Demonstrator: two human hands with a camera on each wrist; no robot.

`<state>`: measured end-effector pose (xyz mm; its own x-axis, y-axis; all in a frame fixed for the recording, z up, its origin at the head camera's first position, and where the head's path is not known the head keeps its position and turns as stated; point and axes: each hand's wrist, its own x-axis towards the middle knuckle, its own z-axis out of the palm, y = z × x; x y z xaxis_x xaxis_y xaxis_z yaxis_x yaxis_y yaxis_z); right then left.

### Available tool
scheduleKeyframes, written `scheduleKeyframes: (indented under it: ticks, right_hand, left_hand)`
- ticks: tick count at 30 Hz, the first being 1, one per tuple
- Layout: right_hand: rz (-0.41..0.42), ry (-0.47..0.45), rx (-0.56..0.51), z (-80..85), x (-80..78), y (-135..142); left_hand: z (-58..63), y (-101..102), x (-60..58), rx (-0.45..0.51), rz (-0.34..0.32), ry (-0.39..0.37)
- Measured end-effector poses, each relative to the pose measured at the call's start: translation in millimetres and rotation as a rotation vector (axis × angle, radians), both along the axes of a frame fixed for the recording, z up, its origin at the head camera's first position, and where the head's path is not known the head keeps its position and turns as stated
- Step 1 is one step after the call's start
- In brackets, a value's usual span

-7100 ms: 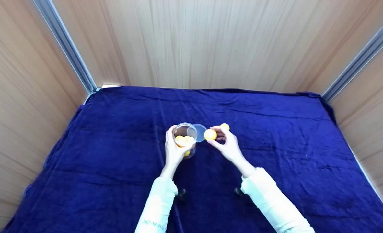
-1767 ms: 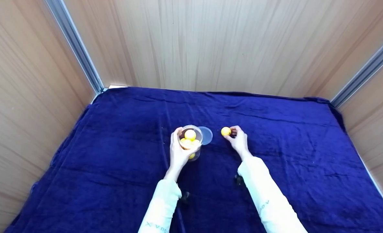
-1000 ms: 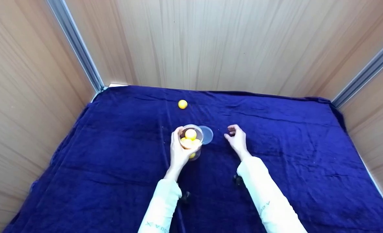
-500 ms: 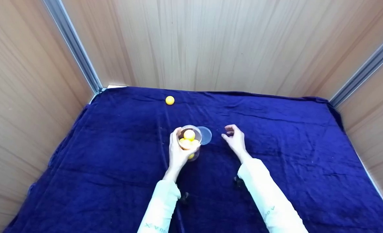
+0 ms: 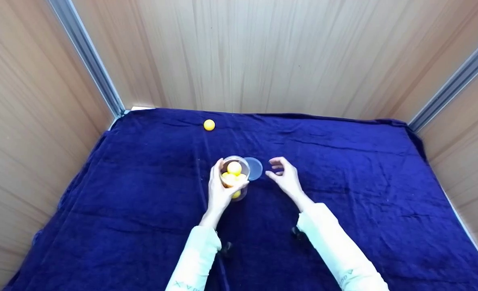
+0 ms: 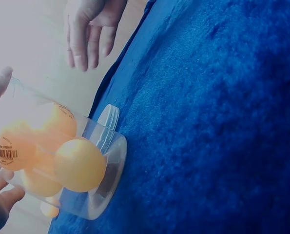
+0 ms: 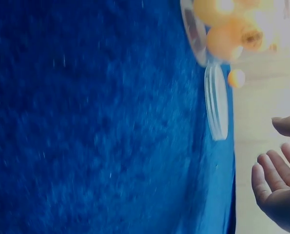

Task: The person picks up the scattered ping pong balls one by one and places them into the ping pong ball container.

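My left hand (image 5: 218, 193) grips a clear plastic jar (image 5: 242, 195) from its left side, thumb across the near side. Several orange ping-pong balls (image 5: 234, 168) are inside it; in the left wrist view a printed ball (image 6: 10, 151) shows through the wall. Flat on the cloth just right of the jar lies its clear round lid (image 5: 254, 169). My right hand (image 5: 286, 178) hovers beside the lid, fingers loosely bent, holding nothing; the right wrist view shows its fingers (image 7: 276, 170) apart. One loose ping-pong ball (image 5: 209, 125) sits at the back, left of the jar.
A dark blue velvet cloth (image 5: 364, 194) with shallow creases covers the table. Wood-grain panels (image 5: 239, 56) stand behind it and on both sides, joined at the corners by grey metal posts (image 5: 87, 56).
The right hand let go of a ping-pong ball, which rolled to the back left. That hand has since moved left toward the lid. The left hand keeps its grip; the jar gained a ball earlier.
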<state>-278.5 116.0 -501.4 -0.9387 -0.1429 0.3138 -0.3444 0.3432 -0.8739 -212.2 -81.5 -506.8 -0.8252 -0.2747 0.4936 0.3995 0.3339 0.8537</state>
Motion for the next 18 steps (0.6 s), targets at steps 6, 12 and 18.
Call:
scheduleKeyframes:
  ticks: [6,12,18]
  right_hand:
    - [0.069,0.001,-0.032,21.8,19.6,-11.8]
    - [0.141,0.044,-0.049,48.5,41.2,-24.5]
    - [0.230,0.088,-0.073,56.2,48.7,-33.2]
  left_hand:
    - [0.5,-6.2,4.2,-0.051,-0.020,-0.059]
    - [-1.1,-20.7,8.2,-0.070,-0.063,-0.123]
    - [12.1,-39.4,13.0,-0.060,-0.149,-0.130]
